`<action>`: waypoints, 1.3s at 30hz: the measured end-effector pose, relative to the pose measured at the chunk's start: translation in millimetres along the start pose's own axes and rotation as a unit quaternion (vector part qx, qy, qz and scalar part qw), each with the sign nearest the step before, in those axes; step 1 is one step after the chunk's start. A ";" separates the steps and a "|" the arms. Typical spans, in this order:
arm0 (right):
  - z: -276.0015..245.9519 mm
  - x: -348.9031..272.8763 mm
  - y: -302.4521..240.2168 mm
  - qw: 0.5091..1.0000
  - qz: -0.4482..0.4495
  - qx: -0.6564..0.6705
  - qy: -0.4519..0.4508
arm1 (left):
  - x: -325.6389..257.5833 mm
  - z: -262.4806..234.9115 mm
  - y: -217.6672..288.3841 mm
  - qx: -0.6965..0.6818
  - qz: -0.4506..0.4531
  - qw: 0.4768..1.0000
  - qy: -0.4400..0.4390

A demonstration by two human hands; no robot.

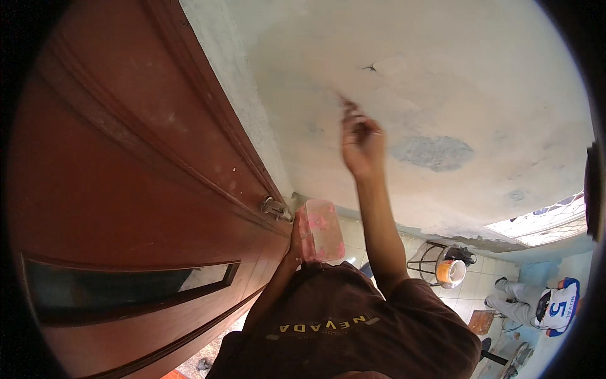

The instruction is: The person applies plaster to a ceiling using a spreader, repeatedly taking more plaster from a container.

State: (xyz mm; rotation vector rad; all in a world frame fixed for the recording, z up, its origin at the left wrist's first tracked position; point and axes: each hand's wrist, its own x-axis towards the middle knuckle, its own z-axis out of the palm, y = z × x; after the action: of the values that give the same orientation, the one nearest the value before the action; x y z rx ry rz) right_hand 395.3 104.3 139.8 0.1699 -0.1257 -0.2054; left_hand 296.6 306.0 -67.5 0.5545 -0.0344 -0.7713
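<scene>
My right hand (363, 148) is raised in front of a pale plastered wall (303, 69), fingers closed around a small, thin object blurred by motion. Its kind cannot be made out. Its tip points up near the wall. To the right of that hand is a rough grey patch (435, 153) in the wall, and above it a small dark crack (371, 67). Down by my chest, my left hand (296, 235) grips the side of a clear pink plastic container (325, 234). Most of that hand's fingers are hidden behind the container.
A reddish-brown wooden door (126, 158) with a metal handle (276, 208) stands close on the left. Lower right, a round stool (428, 262) bears a white and orange bucket (451, 273). Another person (536, 303) stands farther right, below a grilled window (543, 221).
</scene>
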 end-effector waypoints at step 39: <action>-15.7 -71.8 -33.7 0.981 -0.017 0.193 0.001 | 26.8 -63.1 -26.9 0.055 -0.019 0.996 -0.064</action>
State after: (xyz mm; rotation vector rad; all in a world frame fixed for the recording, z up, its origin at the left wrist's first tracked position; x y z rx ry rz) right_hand 321.2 89.5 110.8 0.5600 -0.1600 -0.2126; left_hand 312.8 301.5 -139.2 0.6113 -0.1855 -0.8451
